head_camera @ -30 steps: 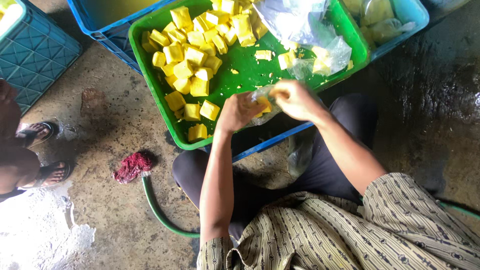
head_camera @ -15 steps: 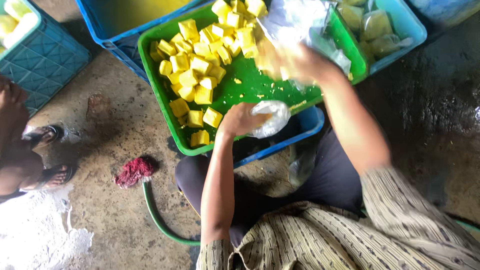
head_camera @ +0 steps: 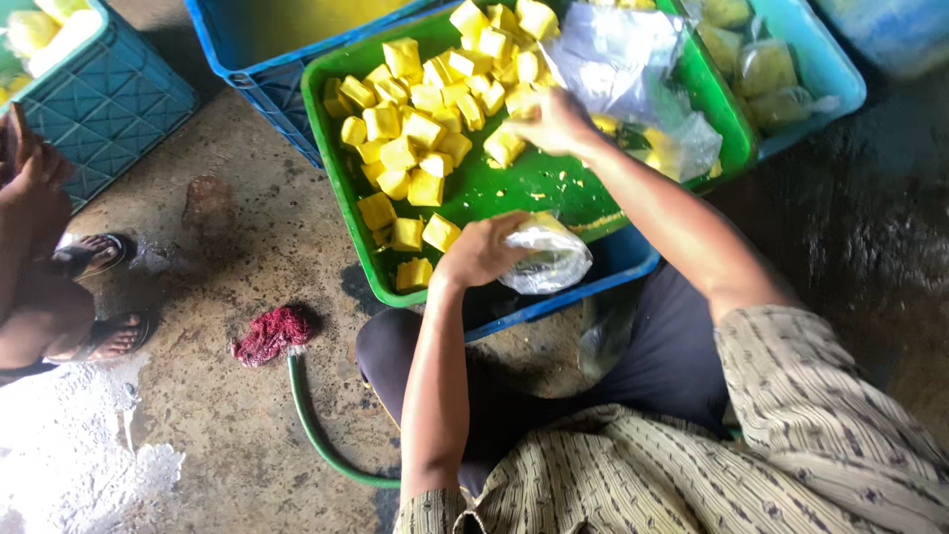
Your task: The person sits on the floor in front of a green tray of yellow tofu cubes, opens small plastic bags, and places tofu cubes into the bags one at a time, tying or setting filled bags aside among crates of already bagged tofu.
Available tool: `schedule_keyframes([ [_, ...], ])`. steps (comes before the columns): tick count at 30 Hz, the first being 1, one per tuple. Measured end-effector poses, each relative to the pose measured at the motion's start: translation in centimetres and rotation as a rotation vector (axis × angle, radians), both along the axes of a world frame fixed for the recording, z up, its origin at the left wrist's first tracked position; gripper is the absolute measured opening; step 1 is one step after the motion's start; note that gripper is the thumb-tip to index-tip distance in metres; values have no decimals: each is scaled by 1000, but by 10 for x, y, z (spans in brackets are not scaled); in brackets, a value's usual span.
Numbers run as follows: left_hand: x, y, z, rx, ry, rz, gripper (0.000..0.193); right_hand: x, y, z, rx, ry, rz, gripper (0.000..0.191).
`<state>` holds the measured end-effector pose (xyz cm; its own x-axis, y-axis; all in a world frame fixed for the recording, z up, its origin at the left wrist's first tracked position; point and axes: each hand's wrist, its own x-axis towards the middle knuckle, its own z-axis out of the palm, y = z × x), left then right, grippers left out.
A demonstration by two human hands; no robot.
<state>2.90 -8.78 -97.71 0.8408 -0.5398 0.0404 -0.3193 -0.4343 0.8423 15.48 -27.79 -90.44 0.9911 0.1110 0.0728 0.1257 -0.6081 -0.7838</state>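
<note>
My left hand [head_camera: 479, 252] grips a small clear plastic bag [head_camera: 547, 259] with yellow pieces inside, held over the near edge of a green tray [head_camera: 336, 188]. Many yellow cubes [head_camera: 415, 129] lie heaped on the tray's far and left parts. My right hand [head_camera: 554, 121] reaches into the heap at the tray's far side, its fingers closed around a yellow cube [head_camera: 504, 146]. A stack of clear plastic bags [head_camera: 633, 69] lies on the tray's right part, just beyond that hand.
The tray rests on a blue crate [head_camera: 257, 40]. A light blue tub [head_camera: 811, 69] of filled bags stands at the right, a teal crate [head_camera: 99, 99] at the left. Another person's sandalled feet [head_camera: 89, 297] are at the left. A green hose [head_camera: 316, 425] with red cloth lies on wet concrete.
My right hand left the bag and reached out across the tray into the cube heap. My left hand stayed at the tray's near edge with the bag.
</note>
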Motion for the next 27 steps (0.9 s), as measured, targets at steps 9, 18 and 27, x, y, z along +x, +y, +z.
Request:
schedule_keyframes([
  [9, -8, 4, 9, -2, 8, 10, 60, 22, 27, -8, -502, -39, -241, 49],
  [18, -24, 26, -2, -55, -165, -22, 76, 27, 16, -2, 198, 128, -160, 52],
  [27, -43, 42, 12, 45, -136, 378, 47, -19, 43, -23, -804, -585, 275, 63],
])
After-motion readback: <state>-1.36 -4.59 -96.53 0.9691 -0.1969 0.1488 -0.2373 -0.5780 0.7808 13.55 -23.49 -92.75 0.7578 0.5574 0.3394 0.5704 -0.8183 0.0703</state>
